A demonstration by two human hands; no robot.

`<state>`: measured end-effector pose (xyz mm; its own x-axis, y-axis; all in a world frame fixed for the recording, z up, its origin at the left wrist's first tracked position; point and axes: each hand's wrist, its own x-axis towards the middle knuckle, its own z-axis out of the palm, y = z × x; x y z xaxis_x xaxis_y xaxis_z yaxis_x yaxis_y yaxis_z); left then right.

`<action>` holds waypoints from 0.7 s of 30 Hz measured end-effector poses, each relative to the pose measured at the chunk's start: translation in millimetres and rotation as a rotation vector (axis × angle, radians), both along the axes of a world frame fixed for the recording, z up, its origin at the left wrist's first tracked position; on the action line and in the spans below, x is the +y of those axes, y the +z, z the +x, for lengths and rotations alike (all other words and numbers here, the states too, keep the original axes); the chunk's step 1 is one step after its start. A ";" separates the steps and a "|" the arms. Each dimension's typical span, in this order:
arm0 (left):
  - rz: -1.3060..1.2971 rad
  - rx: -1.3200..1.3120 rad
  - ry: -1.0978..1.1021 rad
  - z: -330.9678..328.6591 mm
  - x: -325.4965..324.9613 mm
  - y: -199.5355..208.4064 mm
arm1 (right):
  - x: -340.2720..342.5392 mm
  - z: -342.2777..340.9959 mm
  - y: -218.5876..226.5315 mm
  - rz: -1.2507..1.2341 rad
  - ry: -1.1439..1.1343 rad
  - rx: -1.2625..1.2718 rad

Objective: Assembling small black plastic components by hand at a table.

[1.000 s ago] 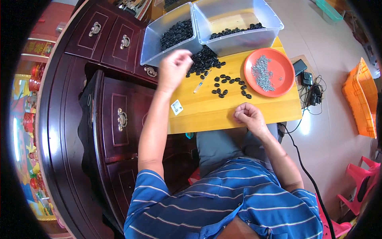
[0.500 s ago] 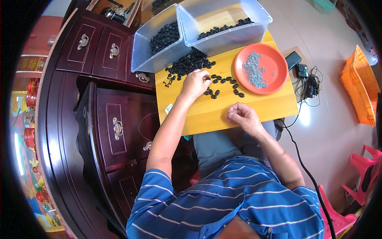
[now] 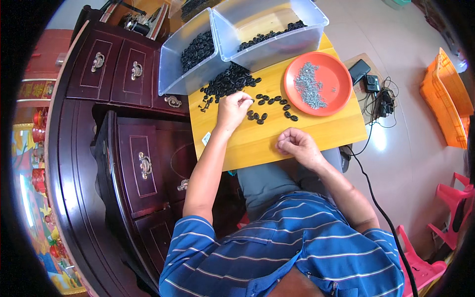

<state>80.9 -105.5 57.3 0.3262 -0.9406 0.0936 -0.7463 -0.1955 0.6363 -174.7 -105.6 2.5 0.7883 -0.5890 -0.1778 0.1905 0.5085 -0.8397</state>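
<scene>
My left hand (image 3: 232, 112) is over the yellow board (image 3: 247, 151), thumb and forefinger pinched on a small black oval piece, of which only a bit shows. Beside those fingertips lie several loose black oval pieces (image 3: 261, 121), spread in a loose curve toward the plate. Behind the hand is a heap of black pieces (image 3: 227, 81). My right hand (image 3: 301, 147) rests closed near the board's front edge; its fingertips are pressed together, and whatever they hold is hidden. Small silver screws (image 3: 309, 86) lie on a round orange-red plate (image 3: 340, 74) at the right.
Two translucent bins (image 3: 277, 52) with black pieces stand along the board's far side. A dark wooden cabinet (image 3: 138, 163) borders the left. At right are a black device with tangled cables (image 3: 383, 101), an orange crate (image 3: 443, 99) and pink stools (image 3: 420, 262).
The whole view has shifted slightly. My left hand has drawn back a little toward me, still pinching a black piece. My right hand stays closed in nearly the same place.
</scene>
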 end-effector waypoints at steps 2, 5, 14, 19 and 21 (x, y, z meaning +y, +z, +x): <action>0.002 0.139 0.035 -11.6 10.6 5.2 | 0.3 0.4 0.3 0.020 -0.018 -0.020; 0.054 0.327 0.001 -38.6 36.4 14.8 | 2.5 2.1 1.3 0.045 -0.064 -0.010; 0.009 0.695 0.007 -83.7 89.6 -8.9 | 16.9 8.4 2.8 -0.193 -0.138 0.139; -0.045 0.785 -0.004 -78.6 101.7 -18.2 | 24.0 12.2 18.8 -0.413 -0.169 0.249; -0.055 0.848 -0.008 -76.2 104.6 -20.5 | 23.7 13.2 30.3 -0.593 -0.170 0.351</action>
<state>4.7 -0.9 36.8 0.3002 -0.9444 -0.1339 -0.0137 -0.1447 0.9894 -161.5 -82.0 32.8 0.6319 -0.7749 -0.0155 -0.1058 -0.0665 -0.9922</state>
